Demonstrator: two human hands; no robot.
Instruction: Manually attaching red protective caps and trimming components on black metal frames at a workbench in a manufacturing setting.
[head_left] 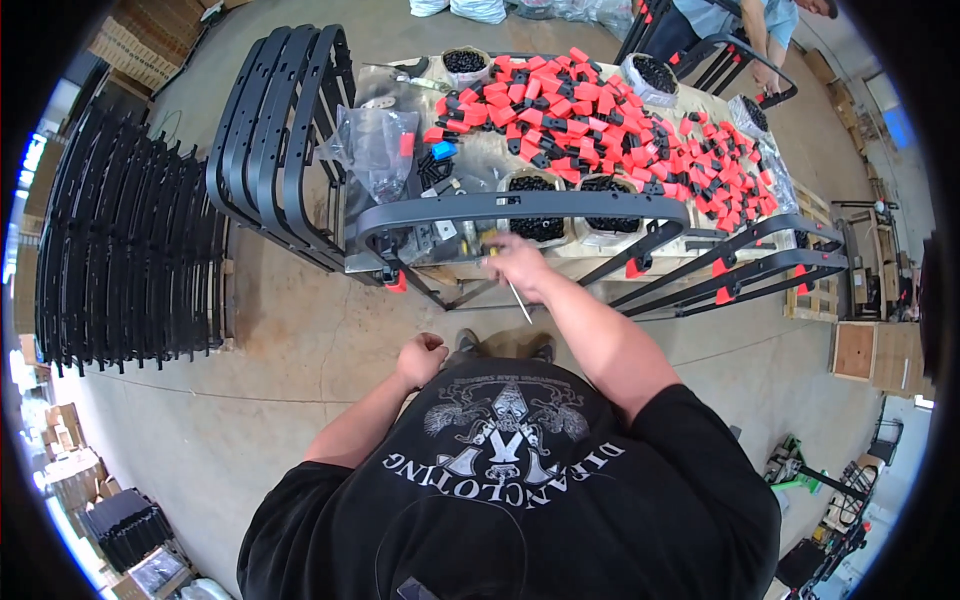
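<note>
My right hand is closed around a thin tool, apparently a screwdriver, whose pale shaft points down toward me and whose handle end looks yellowish. That hand is just under the top bar of a black metal frame standing at the near edge of the table. Red plastic pieces sit on the frame's lower part. In front of my belly, my left hand hangs with curled fingers, apart from the frame; its grip is too small to make out.
Red and black plastic parts are heaped across the table, among tubs of small black pieces. More black frames lean at the left and at the right. Stacked black racks stand far left. Another person works at the far right.
</note>
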